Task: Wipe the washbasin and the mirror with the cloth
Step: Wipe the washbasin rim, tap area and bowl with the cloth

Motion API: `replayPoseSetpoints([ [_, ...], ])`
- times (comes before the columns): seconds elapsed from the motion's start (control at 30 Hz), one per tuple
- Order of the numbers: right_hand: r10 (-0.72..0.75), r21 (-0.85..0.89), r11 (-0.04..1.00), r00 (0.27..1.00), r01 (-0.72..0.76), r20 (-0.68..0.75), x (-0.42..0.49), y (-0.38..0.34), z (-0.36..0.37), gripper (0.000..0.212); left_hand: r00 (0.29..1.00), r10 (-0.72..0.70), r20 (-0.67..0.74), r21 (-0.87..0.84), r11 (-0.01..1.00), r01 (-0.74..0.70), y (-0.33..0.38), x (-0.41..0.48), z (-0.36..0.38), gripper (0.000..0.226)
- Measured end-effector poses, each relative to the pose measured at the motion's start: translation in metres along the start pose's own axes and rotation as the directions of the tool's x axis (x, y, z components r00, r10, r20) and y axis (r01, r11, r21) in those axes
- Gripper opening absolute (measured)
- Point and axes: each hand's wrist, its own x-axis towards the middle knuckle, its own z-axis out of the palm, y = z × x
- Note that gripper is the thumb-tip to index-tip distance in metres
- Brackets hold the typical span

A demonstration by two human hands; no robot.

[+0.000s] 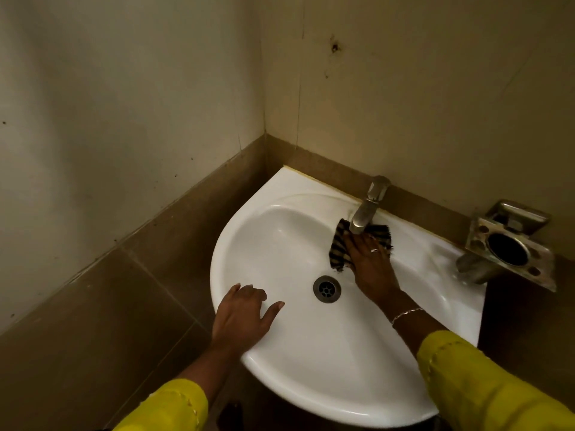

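A white corner washbasin (pixel 289 231) fills the lower middle of the head view, with a round metal drain (pixel 326 288) at its bottom. My right hand (pixel 370 265) presses a dark striped cloth (pixel 340 244) flat against the basin's back wall, just under the spout of the metal tap (pixel 368 206). My left hand (pixel 241 318) rests on the basin's left front rim with fingers spread and holds nothing. No mirror is in view.
A metal soap and toothbrush holder (pixel 510 244) juts from the wall at the right, over the basin's right end. Beige walls meet in a corner behind the basin, with brown tiles (pixel 124 290) along their lower part.
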Motion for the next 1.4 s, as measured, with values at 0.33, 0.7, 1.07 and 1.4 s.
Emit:
replayPoseSetpoints([
  [0.33, 0.259, -0.042, 0.966, 0.944, -0.256, 0.205, 0.079, -0.042, 0.001, 0.074, 1.000, 0.014, 0.010, -0.019, 1.000, -0.014, -0.001, 0.001, -0.002, 0.068],
  [0.7, 0.212, -0.024, 0.977, 0.965, -0.211, 0.155, 0.121, -0.058, 0.002, 0.058, 1.000, 0.007, -0.005, -0.091, 0.996, -0.008, 0.001, 0.001, -0.004, 0.040],
  [1.07, 0.043, -0.038, 0.999, 0.990, -0.038, 0.136, 0.121, -0.092, 0.010, 0.057, 0.997, -0.067, 0.047, -0.132, 0.988, 0.073, 0.002, 0.001, -0.008, 0.048],
  [1.4, -0.165, 0.411, 0.910, 0.962, 0.063, 0.219, 0.103, -0.178, 0.043, 0.077, 0.996, -0.090, 0.013, -0.259, 0.962, 0.090, 0.002, 0.002, -0.009, 0.064],
])
